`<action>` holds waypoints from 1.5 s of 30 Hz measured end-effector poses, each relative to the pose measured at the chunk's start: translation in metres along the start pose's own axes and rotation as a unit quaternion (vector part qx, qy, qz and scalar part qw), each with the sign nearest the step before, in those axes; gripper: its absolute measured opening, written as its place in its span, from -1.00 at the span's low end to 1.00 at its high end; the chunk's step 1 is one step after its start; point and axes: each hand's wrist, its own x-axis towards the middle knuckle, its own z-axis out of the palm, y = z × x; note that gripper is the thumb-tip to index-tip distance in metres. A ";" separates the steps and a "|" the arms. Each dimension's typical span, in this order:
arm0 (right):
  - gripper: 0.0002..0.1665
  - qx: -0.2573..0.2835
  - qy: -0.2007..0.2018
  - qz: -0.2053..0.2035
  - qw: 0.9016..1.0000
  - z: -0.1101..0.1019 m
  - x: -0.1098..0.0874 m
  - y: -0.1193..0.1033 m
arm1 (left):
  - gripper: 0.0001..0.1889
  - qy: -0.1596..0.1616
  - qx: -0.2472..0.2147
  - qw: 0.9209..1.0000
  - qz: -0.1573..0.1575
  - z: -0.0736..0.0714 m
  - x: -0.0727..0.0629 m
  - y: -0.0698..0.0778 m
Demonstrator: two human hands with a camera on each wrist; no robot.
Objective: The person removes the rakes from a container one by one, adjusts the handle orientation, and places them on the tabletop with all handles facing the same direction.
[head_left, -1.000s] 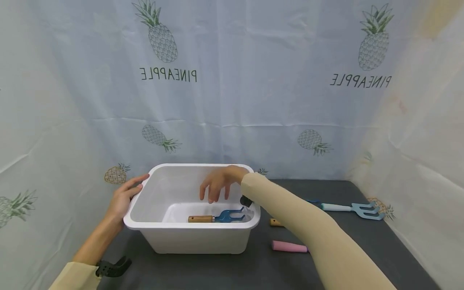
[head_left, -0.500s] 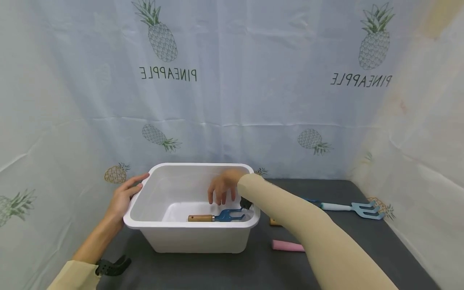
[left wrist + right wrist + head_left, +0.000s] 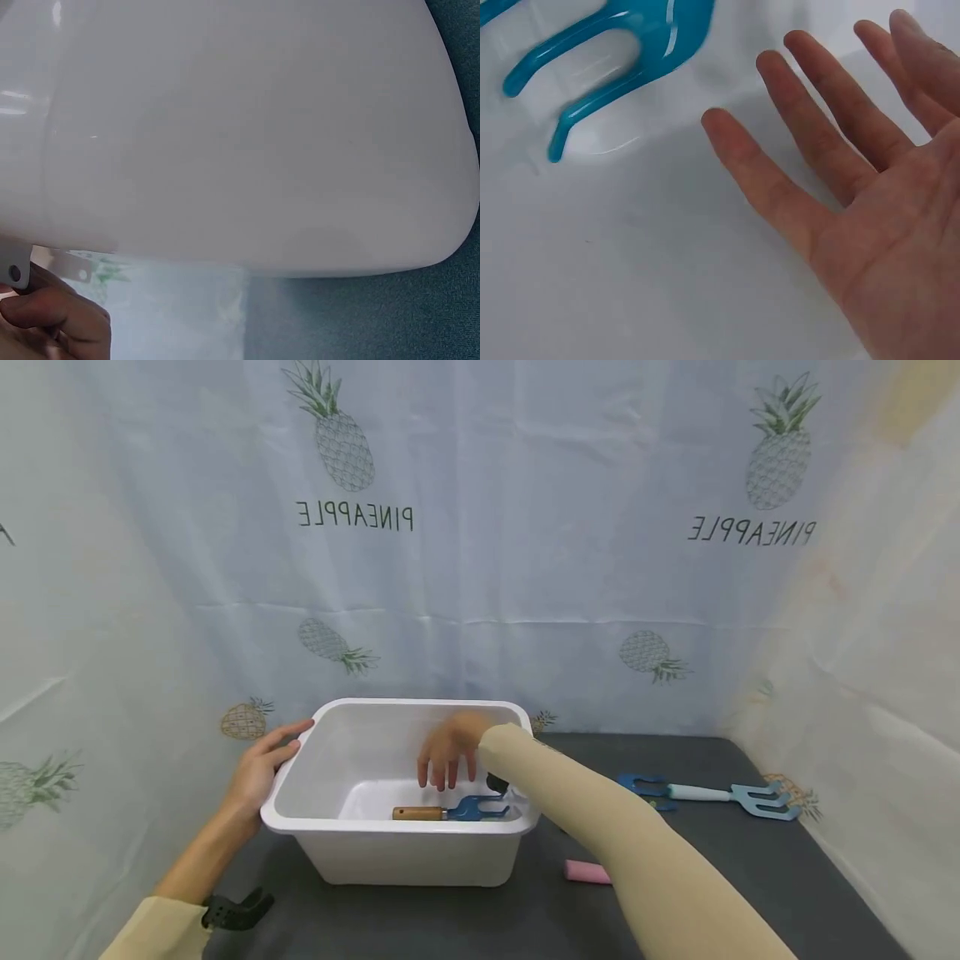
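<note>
A white plastic basin [image 3: 405, 856] stands on the dark tabletop. My left hand [image 3: 255, 772] grips its left rim; in the left wrist view fingers [image 3: 71, 319] curl at the edge. A blue hand fork [image 3: 471, 808] with a wooden handle lies on the basin floor near the front wall. Inside the basin, above and behind that fork, hovers my right hand [image 3: 447, 752], spread and holding nothing. The right wrist view shows its fingers [image 3: 814, 150] extended and apart, with the fork's blue tines [image 3: 600, 105] a short way off.
Right of the basin lie a light-blue hand fork [image 3: 761, 800], a darker blue tool head [image 3: 641, 783] and a pink handle [image 3: 587, 872], partly covered by the right sleeve [image 3: 645, 852]. A pineapple-print curtain [image 3: 480, 568] hangs behind the table [image 3: 720, 756].
My right hand shifts a little right and then back left within the basin, staying spread. More of the darker blue tool shows beside the sleeve. The left hand keeps its grip.
</note>
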 end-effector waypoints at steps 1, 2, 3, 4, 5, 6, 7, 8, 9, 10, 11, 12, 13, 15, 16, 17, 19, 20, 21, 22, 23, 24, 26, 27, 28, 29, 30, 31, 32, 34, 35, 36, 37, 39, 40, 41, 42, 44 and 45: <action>-0.69 0.004 0.000 0.006 1.000 0.000 0.002 0.003 | -0.50 -0.001 0.003 1.000 -0.001 0.001 0.000 0.000; -0.70 0.007 0.001 0.011 1.000 0.001 0.004 0.006 | -0.50 -0.003 0.004 1.000 -0.001 0.002 0.000 0.000; -0.71 0.010 0.001 0.016 1.000 0.001 0.006 0.010 | -0.49 -0.004 0.004 1.000 -0.001 0.003 -0.001 0.000; -0.71 0.013 0.002 0.020 1.000 0.001 0.007 0.013 | -0.49 -0.003 0.004 1.000 -0.002 0.003 -0.001 -0.001; -0.71 0.016 -0.002 0.021 1.000 0.001 0.010 0.016 | -0.49 -0.003 0.005 1.000 -0.002 0.003 -0.001 -0.002; -0.71 0.020 -0.002 0.025 0.999 0.001 0.011 0.018 | -0.49 -0.002 0.004 1.000 -0.001 0.003 -0.001 -0.002; -0.72 0.020 -0.003 0.029 0.999 0.002 0.012 0.020 | -0.49 0.000 0.004 1.000 0.000 0.003 -0.001 -0.003; -0.71 0.021 -0.005 0.036 0.999 0.002 0.014 0.021 | -0.49 0.001 0.006 1.000 0.000 0.003 -0.001 -0.003; -0.71 0.018 -0.007 0.042 0.999 0.002 0.015 0.022 | -0.49 0.001 0.007 1.000 0.001 0.003 -0.001 -0.003; -0.71 0.015 -0.008 0.048 0.999 0.003 0.016 0.023 | -0.49 0.002 0.008 1.000 0.002 0.004 0.000 -0.003; -0.72 0.012 -0.009 0.053 0.998 0.004 0.016 0.024 | -0.49 0.004 0.008 1.000 0.004 0.004 0.000 -0.003; -0.72 0.004 -0.013 0.060 0.998 0.005 0.016 0.024 | -0.48 0.004 0.007 1.000 0.005 0.005 0.001 -0.003; -0.72 -0.001 -0.021 0.063 0.998 0.006 0.015 0.024 | -0.48 0.002 0.008 1.000 0.006 0.005 0.001 -0.003; -0.71 -0.012 -0.032 0.069 0.997 0.009 0.012 0.024 | -0.49 0.000 0.005 1.000 0.007 0.006 0.002 -0.003; -0.70 -0.016 -0.038 0.071 0.997 0.011 0.011 0.024 | -0.49 0.000 0.004 1.000 0.007 0.006 0.002 -0.004; -0.69 -0.019 -0.044 0.073 0.996 0.012 0.009 0.023 | -0.50 0.001 0.003 1.000 0.006 0.006 0.002 -0.004; -0.67 -0.025 -0.049 0.076 0.996 0.014 0.008 0.023 | -0.50 0.002 0.007 1.000 0.005 0.007 0.002 -0.004; -0.67 -0.025 -0.046 0.078 0.996 0.015 0.007 0.023 | -0.50 0.004 0.010 1.000 0.005 0.007 0.001 -0.004; -0.66 -0.024 -0.044 0.078 0.996 0.016 0.007 0.023 | -0.50 0.005 0.014 1.000 0.005 0.007 0.001 -0.004; -0.65 -0.024 -0.040 0.078 0.996 0.016 0.006 0.023 | -0.50 0.007 0.015 1.000 0.004 0.007 0.001 -0.003; -0.65 -0.021 -0.035 0.079 0.996 0.016 0.006 0.023 | -0.49 0.008 0.017 1.000 0.004 0.007 0.001 -0.003; -0.64 -0.017 -0.031 0.080 0.996 0.016 0.006 0.023 | -0.49 0.008 0.018 1.000 0.004 0.007 0.001 -0.002; -0.67 -0.009 -0.020 0.086 0.996 0.016 0.006 0.024 | -0.48 0.007 0.017 1.000 0.006 0.007 0.002 -0.001; -0.68 -0.005 -0.017 0.089 0.996 0.016 0.006 0.025 | -0.48 0.007 0.017 1.000 0.006 0.007 0.002 -0.001; -0.69 0.000 -0.015 0.090 0.996 0.016 0.006 0.025 | -0.49 0.008 0.015 1.000 0.007 0.007 0.002 -0.001; -0.70 0.006 -0.012 0.092 0.996 0.015 0.006 0.026 | -0.49 0.007 0.014 1.000 0.007 0.007 0.002 0.000; -0.71 0.008 -0.010 0.092 0.996 0.016 0.007 0.026 | -0.49 0.007 0.015 1.000 0.008 0.007 0.002 0.000; -0.72 0.009 -0.009 0.088 0.996 0.016 0.006 0.026 | -0.49 0.006 0.014 1.000 0.009 0.007 0.001 0.000; -0.72 0.010 -0.010 0.084 0.996 0.016 0.006 0.026 | -0.49 0.005 0.014 1.000 0.008 0.008 0.001 -0.001; -0.68 0.011 -0.015 0.072 0.997 0.017 0.006 0.026 | -0.49 0.004 0.013 1.000 0.008 0.007 0.001 -0.001; -0.67 0.013 -0.015 0.068 0.997 0.017 0.005 0.026 | -0.48 0.003 0.015 1.000 0.007 0.007 0.001 -0.001; -0.65 0.012 -0.019 0.064 0.998 0.018 0.005 0.026 | -0.48 0.004 0.016 1.000 0.007 0.007 0.000 -0.001; -0.65 0.012 -0.022 0.062 0.998 0.017 0.005 0.025 | -0.48 0.004 0.016 1.000 0.006 0.007 0.000 -0.001; -0.64 0.011 -0.021 0.062 0.998 0.017 0.005 0.025 | -0.48 0.004 0.019 1.000 0.004 0.007 0.000 -0.001; -0.64 0.009 -0.020 0.062 0.998 0.017 0.005 0.024 | -0.49 0.005 0.018 1.000 0.003 0.007 0.000 -0.001; -0.64 0.005 -0.017 0.061 0.998 0.018 0.005 0.023 | -0.49 0.006 0.016 1.000 0.002 0.006 0.000 -0.001; -0.64 -0.001 -0.013 0.059 0.998 0.018 0.004 0.023 | -0.50 0.009 0.014 1.000 0.002 0.006 0.000 0.000; -0.66 -0.007 0.001 0.055 0.998 0.018 0.003 0.022 | -0.51 0.014 0.010 1.000 0.003 0.005 0.000 0.000; -0.66 -0.012 0.006 0.053 0.998 0.018 0.003 0.022 | -0.52 0.016 0.006 1.000 0.004 0.005 0.001 0.000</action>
